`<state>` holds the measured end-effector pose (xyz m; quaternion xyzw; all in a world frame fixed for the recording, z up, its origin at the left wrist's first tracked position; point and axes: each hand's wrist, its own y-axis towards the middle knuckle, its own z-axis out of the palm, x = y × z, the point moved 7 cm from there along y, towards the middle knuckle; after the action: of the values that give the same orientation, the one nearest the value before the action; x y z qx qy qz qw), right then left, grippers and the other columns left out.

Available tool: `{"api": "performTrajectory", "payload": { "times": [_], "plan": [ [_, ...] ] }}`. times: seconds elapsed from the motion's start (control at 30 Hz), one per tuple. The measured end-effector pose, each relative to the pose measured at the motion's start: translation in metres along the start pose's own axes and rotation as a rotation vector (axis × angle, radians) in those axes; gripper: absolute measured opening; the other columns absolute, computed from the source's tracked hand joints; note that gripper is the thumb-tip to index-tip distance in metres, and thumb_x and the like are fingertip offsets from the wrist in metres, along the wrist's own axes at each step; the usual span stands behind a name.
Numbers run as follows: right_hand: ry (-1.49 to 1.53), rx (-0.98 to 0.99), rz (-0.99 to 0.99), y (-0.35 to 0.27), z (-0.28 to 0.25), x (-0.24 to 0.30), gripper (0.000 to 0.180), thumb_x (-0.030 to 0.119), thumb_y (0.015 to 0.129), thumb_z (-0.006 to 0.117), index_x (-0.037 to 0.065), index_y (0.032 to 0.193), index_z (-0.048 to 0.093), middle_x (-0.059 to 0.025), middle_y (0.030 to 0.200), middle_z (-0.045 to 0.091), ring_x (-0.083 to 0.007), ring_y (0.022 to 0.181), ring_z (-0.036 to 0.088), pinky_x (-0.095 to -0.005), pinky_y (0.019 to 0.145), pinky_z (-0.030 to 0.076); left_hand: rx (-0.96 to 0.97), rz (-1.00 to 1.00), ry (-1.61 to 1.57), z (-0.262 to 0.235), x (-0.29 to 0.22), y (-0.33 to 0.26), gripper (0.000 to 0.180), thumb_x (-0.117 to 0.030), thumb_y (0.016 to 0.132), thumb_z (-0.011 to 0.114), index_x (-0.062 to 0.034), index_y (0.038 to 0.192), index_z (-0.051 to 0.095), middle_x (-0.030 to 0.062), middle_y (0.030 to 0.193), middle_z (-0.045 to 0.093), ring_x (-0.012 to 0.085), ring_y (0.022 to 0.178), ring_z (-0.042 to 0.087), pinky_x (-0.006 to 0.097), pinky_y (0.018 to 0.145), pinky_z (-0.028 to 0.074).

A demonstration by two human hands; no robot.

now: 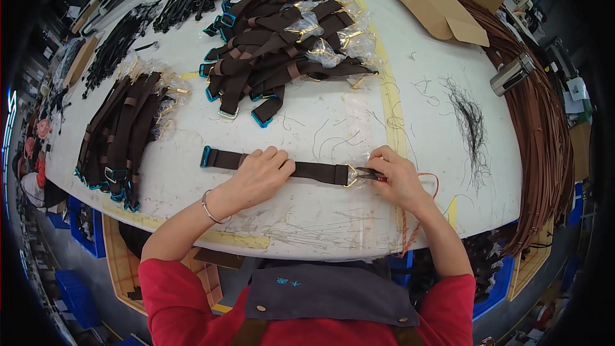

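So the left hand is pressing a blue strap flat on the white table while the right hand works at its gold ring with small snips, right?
Not quite: in the head view the strap is dark brown; only its end buckle is blue-edged. The rest holds.

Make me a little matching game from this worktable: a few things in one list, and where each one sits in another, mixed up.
Things:
1. left hand
2. right hand
3. heap of brown straps
4. cardboard pieces

Places:
A. far right corner of the table
B. far middle of the table, beyond the hands
C. pressing down the middle of the single brown strap
D. at the gold ring on that strap's end, holding small snips

Pairs: 1-C, 2-D, 3-B, 4-A
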<state>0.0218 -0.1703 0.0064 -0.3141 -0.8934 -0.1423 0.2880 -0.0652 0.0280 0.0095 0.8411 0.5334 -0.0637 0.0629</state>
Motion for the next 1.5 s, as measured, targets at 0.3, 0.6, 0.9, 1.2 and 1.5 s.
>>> {"api": "performTrajectory", "payload": {
  "times": [0.3, 0.6, 0.9, 1.2, 1.5],
  "plan": [
    [-0.138, -0.023, 0.014, 0.006, 0.003, 0.014, 0.021, 0.016, 0.07, 0.066, 0.005, 0.087, 0.061, -0.0074, 0.084, 0.056, -0.0227, 0.068, 0.057, -0.0345, 0.057, 0.045, -0.034, 0.021, -0.337, -0.014, -0.02, 0.047, 0.028, -0.018, 0.076, 0.066, -0.0004, 0.094, 0.054, 0.0101, 0.072, 0.055, 0.0231, 0.066, 0.056, 0.034, 0.057, 0.044],
    [0.702, 0.179, 0.612, 0.004, 0.014, -0.032, 0.017, 0.014, 0.078, 0.061, -0.002, 0.083, 0.06, -0.0035, 0.059, 0.055, -0.0106, 0.044, 0.049, -0.0241, 0.044, 0.037, 0.164, -0.199, -0.654, 0.029, -0.023, 0.065, 0.033, -0.016, 0.075, 0.064, -0.0001, 0.101, 0.052, 0.0083, 0.065, 0.052, 0.0224, 0.059, 0.052, 0.035, 0.055, 0.04],
    [1.017, 0.261, 0.713, 0.003, 0.022, -0.04, 0.015, 0.009, 0.08, 0.06, -0.004, 0.086, 0.058, -0.0043, 0.064, 0.057, -0.0079, 0.044, 0.054, -0.0186, 0.034, 0.03, 0.264, -0.192, -0.326, 0.018, -0.04, 0.067, 0.053, -0.049, 0.068, 0.07, -0.001, 0.081, 0.05, 0.0141, 0.068, 0.06, 0.0302, 0.064, 0.061, 0.037, 0.056, 0.045],
    [0.687, 0.277, 0.516, 0.009, 0.003, -0.028, 0.023, 0.024, 0.086, 0.055, 0.001, 0.091, 0.056, -0.0074, 0.061, 0.056, -0.0148, 0.047, 0.056, -0.0287, 0.04, 0.037, 0.434, -0.17, -0.497, 0.027, -0.034, 0.071, 0.036, -0.032, 0.074, 0.07, -0.001, 0.073, 0.053, 0.0131, 0.055, 0.054, 0.0269, 0.055, 0.055, 0.036, 0.054, 0.04],
    [-0.009, 0.575, -0.125, 0.016, 0.002, 0.032, 0.026, 0.031, 0.085, 0.055, 0.006, 0.092, 0.057, -0.0087, 0.074, 0.059, -0.0279, 0.07, 0.059, -0.0391, 0.061, 0.043, 0.273, -0.136, -0.642, 0.026, -0.03, 0.068, 0.014, -0.009, 0.073, 0.062, 0.0008, 0.067, 0.054, 0.0134, 0.057, 0.054, 0.0266, 0.053, 0.052, 0.036, 0.053, 0.039]
  ]
}}
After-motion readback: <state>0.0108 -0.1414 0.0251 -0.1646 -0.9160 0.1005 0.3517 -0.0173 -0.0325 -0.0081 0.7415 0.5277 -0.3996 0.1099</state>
